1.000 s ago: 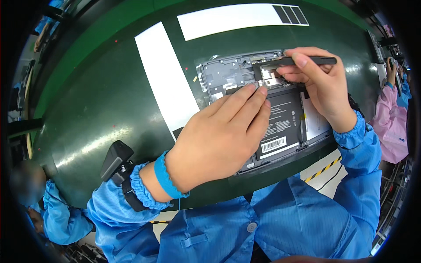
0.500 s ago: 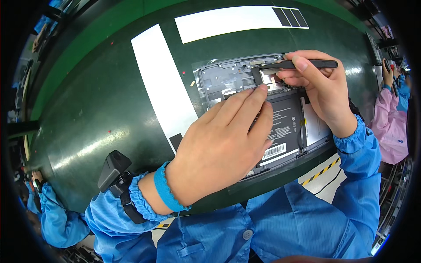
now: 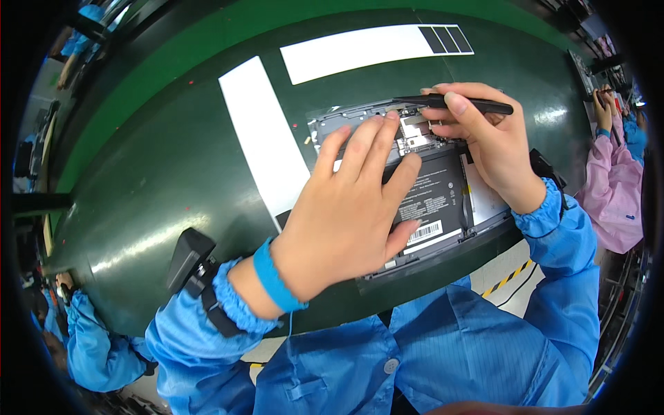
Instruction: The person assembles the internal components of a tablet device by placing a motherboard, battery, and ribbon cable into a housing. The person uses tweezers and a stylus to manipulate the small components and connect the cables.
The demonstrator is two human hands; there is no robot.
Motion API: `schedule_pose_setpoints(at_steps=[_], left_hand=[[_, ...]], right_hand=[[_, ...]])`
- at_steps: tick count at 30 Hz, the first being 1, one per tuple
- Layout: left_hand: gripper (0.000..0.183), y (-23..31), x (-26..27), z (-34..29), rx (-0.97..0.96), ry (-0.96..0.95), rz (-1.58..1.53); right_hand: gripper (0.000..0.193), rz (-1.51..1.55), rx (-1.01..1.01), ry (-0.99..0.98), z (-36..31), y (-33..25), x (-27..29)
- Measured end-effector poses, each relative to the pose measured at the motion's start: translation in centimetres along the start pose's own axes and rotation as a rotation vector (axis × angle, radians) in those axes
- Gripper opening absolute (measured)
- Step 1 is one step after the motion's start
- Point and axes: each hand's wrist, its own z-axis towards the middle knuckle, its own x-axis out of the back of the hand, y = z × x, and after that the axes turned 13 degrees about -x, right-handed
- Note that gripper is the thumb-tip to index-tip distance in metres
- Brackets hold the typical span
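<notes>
An opened laptop base (image 3: 333, 124), its inner parts bare, lies in front of me. My left hand (image 3: 346, 207) rests across its left half, fingers stretched and somewhat spread, fingertips on the far section of inner parts. Black tweezers (image 3: 487, 106) are pinched between the thumb and fingers of my right hand (image 3: 501, 149). Their tip points left and reaches the far edge of the base, close to my left fingertips. No held part can be made out at the tip. Nearer me is the dark battery (image 3: 436, 197) with a white label, partly covered by my left hand.
Two white sheets lie on the green table (image 3: 152, 187): a long strip (image 3: 266, 131) left of the laptop and another strip (image 3: 353, 54) with black patches (image 3: 446, 40) beyond it. Co-workers in blue (image 3: 100, 339) and pink (image 3: 612, 187) sleeves are at the sides.
My left fingers have spread and shifted toward the far left of the base, baring more inner parts. The tweezers have moved left; the black strip seen near their tip is no longer visible there.
</notes>
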Motion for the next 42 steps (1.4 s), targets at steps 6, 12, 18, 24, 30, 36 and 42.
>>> schedule_pose_setpoints(at_steps=[6,12,18,24,30,36,42], left_hand=[[0.04,-0.6,2.3,-1.5,-0.046,0.173,0.031],[0.037,0.4,3.1,-9.8,0.239,0.117,0.078],[0.05,0.1,1.4,-10.9,0.268,0.163,0.175],[0.052,0.1,1.3,-11.1,0.307,0.128,0.225],[0.052,0.2,1.2,-11.0,0.263,0.083,0.315],[0.05,0.2,0.9,-10.9,0.235,0.05,0.37],[0.045,0.6,1.3,-10.0,0.245,0.084,0.305]], right_hand=[[0.031,0.016,0.002,0.064,0.1,-0.2,0.3],[0.025,-0.261,-0.087,-0.142,-3.5,-2.3,-7.2],[0.024,-0.448,-0.08,-0.143,-2.3,-1.0,-11.0],[0.024,-0.574,-0.028,-0.048,-2.0,-0.3,-11.9],[0.025,-0.554,0.121,-0.032,-1.5,1.0,-11.9],[0.022,-0.367,0.186,-0.052,-1.3,1.7,-11.7],[0.02,-0.059,-0.009,-0.099,-3.6,-1.6,-7.6]])
